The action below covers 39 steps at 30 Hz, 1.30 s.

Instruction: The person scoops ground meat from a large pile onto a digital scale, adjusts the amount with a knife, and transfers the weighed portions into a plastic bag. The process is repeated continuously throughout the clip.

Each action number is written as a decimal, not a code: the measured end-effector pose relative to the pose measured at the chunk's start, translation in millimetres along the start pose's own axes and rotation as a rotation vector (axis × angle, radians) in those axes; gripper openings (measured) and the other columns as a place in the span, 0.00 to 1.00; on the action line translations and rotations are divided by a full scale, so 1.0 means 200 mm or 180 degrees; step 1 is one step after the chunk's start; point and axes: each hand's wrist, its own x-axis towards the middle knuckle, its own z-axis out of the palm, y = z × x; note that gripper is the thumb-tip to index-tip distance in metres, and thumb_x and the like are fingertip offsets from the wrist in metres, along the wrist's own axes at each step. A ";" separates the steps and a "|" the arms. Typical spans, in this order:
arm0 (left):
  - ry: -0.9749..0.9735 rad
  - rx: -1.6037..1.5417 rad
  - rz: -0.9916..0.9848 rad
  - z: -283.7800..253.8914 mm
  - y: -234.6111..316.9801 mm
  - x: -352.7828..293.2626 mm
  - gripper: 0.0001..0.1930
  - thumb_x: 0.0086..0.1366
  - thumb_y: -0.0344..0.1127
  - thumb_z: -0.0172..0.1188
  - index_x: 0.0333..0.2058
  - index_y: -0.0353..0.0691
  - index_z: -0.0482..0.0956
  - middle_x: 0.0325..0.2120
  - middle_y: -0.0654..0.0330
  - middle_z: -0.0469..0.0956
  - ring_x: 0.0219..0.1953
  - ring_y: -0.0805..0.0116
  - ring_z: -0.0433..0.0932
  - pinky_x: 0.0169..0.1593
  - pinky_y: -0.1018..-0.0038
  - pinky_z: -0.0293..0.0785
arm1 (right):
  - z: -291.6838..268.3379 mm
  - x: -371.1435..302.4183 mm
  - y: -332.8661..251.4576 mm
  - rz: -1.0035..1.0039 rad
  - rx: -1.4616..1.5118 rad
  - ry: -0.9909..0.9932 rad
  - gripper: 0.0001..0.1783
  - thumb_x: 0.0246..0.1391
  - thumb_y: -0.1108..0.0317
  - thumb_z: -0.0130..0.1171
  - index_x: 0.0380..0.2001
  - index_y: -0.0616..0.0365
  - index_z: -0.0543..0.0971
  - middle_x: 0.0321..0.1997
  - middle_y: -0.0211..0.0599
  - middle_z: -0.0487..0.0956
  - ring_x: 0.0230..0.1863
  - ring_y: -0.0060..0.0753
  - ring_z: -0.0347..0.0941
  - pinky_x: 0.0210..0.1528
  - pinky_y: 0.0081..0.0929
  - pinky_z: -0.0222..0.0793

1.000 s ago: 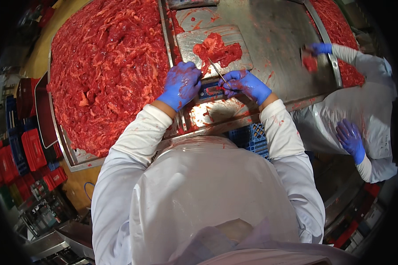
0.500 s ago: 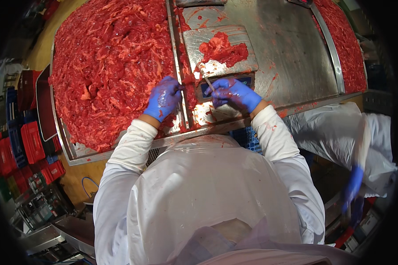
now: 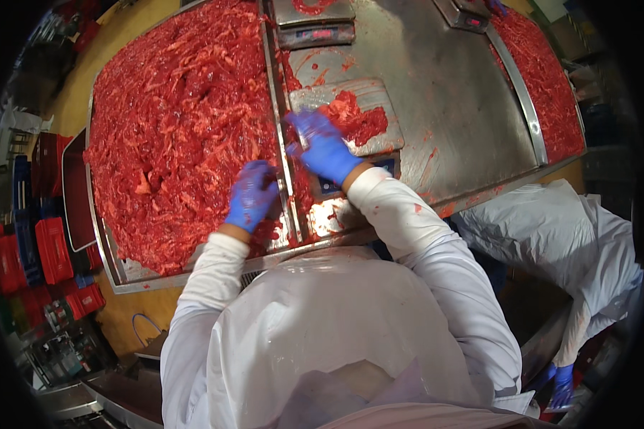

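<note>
My left hand (image 3: pixel 251 196), in a blue glove, is at the right edge of a large heap of raw red meat trimmings (image 3: pixel 179 129), beside the metal divider (image 3: pixel 281 136). Its fingers are curled in; what they hold, if anything, is hidden. My right hand (image 3: pixel 325 148), also blue-gloved, reaches over the near left part of a scale (image 3: pixel 393 129) towards the divider. Motion smears its fingers, so its grip and any tool in it cannot be made out. A portion of meat (image 3: pixel 365 125) lies on the scale plate, just right of the right hand.
A second scale (image 3: pixel 316 34) stands farther back, and another scale (image 3: pixel 465 14) at the far right. More meat (image 3: pixel 537 86) lies beyond the right metal rim (image 3: pixel 519 93). A co-worker in white (image 3: pixel 537 222) bends at the right. Red crates (image 3: pixel 54 242) are stacked at left.
My right hand has swung left and away from me, from the scale's display towards the divider. The thin stick-like tool it held no longer shows clearly. My left hand has shifted slightly nearer me.
</note>
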 end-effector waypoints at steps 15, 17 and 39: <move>-0.0617 -0.1242 -0.2022 -0.16 -0.22 -0.25 0.19 0.62 0.41 0.69 0.45 0.31 0.83 0.45 0.49 0.86 0.46 0.56 0.85 0.56 0.62 0.80 | -0.33 -0.26 0.54 0.2126 0.0491 0.1111 0.37 0.61 0.53 0.68 0.66 0.59 0.69 0.64 0.58 0.76 0.65 0.58 0.73 0.66 0.41 0.67; -0.1057 0.0999 -0.0862 0.02 -0.12 -0.29 0.19 0.62 0.43 0.65 0.45 0.34 0.84 0.44 0.43 0.85 0.45 0.44 0.85 0.54 0.57 0.81 | -0.31 -0.28 0.44 0.1898 0.0703 0.1159 0.35 0.60 0.55 0.70 0.64 0.59 0.71 0.62 0.56 0.78 0.63 0.54 0.75 0.65 0.40 0.68; -0.0991 0.0147 0.0661 -0.34 0.54 0.32 0.07 0.60 0.33 0.63 0.35 0.37 0.79 0.31 0.44 0.82 0.38 0.47 0.83 0.42 0.57 0.78 | -0.24 -1.19 0.28 0.1673 -0.0161 -0.0338 0.35 0.57 0.50 0.69 0.62 0.56 0.74 0.50 0.45 0.83 0.52 0.51 0.81 0.56 0.41 0.75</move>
